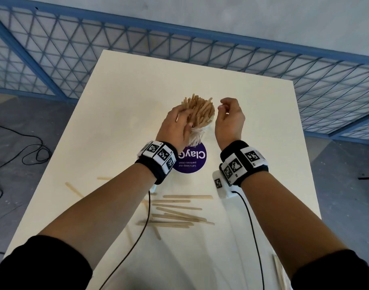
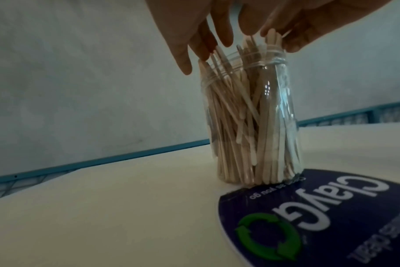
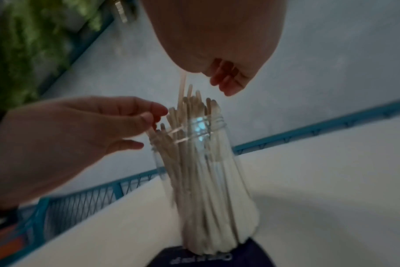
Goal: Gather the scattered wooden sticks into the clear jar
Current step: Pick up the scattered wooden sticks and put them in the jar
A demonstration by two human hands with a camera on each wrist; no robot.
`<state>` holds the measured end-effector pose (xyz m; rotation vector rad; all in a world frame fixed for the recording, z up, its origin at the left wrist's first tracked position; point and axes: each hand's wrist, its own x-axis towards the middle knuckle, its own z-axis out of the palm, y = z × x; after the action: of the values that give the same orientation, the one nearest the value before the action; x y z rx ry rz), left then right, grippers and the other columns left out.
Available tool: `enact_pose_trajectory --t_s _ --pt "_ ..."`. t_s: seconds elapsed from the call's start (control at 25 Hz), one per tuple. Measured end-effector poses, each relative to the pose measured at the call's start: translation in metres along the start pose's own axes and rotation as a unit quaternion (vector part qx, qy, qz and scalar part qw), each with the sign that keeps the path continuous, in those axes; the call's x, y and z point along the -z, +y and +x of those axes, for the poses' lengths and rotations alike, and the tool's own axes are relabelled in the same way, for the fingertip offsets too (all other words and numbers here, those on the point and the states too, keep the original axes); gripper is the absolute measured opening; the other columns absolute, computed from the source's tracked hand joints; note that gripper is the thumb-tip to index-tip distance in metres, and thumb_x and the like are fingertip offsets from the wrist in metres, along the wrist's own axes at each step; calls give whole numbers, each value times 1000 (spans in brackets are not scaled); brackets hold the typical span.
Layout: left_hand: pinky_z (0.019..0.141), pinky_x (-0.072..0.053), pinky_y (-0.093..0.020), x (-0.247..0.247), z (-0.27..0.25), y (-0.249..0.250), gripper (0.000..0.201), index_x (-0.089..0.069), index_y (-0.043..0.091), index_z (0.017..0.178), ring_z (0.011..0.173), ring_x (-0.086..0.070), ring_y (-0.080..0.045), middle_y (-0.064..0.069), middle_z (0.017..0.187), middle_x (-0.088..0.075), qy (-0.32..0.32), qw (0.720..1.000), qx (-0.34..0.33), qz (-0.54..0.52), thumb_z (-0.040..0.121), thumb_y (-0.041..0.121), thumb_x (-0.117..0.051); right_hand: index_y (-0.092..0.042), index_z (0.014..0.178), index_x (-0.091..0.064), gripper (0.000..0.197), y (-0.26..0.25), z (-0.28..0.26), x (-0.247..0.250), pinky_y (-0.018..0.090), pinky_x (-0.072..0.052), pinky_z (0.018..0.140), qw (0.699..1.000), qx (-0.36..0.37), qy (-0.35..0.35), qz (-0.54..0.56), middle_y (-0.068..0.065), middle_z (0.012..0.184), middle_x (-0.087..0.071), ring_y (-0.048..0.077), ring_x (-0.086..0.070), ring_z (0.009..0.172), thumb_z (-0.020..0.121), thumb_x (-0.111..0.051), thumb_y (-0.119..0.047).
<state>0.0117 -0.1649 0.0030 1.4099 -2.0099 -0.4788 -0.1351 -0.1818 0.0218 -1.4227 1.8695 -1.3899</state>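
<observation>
Loose sticks lie nearest, abt a dozen scattered at 6 o'clock on the tabletop, a couple more toward 8. Left grip: fingers spread, relaxed over the stick tops in the jar, holding nothing. Jar stands at 12, packed nearly full. Right grip, at 1 o'clock beside it, pinches one stick going in. Est. most done; near pile left.

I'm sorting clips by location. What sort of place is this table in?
Probably an indoor workshop or lab corner, not a home: a plain white table stands on a bare grey concrete floor, fenced by a blue metal mesh barrier, with loose black cables on the floor.
</observation>
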Motion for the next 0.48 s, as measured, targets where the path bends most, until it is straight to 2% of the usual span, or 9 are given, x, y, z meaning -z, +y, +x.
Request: enact_pose_trajectory --t_s 0.04,0.12,0.28,0.4,0.48 --pt "97 -39 -26 1 0 1 37 -55 0 124 117 -53 -32 -20 131 -49 1 999 26 -20 92 14 -46 2 105 -58 19 -1 0 0 16 -46 69 999 -37 4 21 7 88 -60 15 -50 77 90 -45 0" --pt "93 -36 -18 2 1 3 33 -56 2 124 114 -55 -28 -17 129 -52 -10 997 62 -49 92 8 -48 0 101 -60 16 -3 1 0 5 -40 60 998 -52 -4 45 -1 79 -56 13 -50 72 89 -49 -1" --pt "85 -41 -17 3 10 0 26 -68 2 106 97 -63 -30 -19 106 -64 30 993 72 -94 88 -1 -49 -7 111 -61 22 -10 2 0 0 -41 65 997 23 -63 26 -2 92 -60 -4 -53 73 91 -51 -9" --pt "82 -48 -20 5 20 1 24 -70 0 101 89 -66 -28 -20 98 -68 52 988 77 -127 85 -4 -53 -5 101 -67 17 -12 3 -5 0 -41 71 996 47 -66 43 3 90 -67 -14 -56 73 89 -56 -8" --pt "80 -46 -6 6 29 6 24 -69 0 103 87 -63 -17 -18 100 -69 65 984 72 -151 84 -4 -54 -3 92 -70 14 -13 7 -7 1 -41 71 996 48 -61 45 12 90 -71 -14 -57 72 86 -57 -4"
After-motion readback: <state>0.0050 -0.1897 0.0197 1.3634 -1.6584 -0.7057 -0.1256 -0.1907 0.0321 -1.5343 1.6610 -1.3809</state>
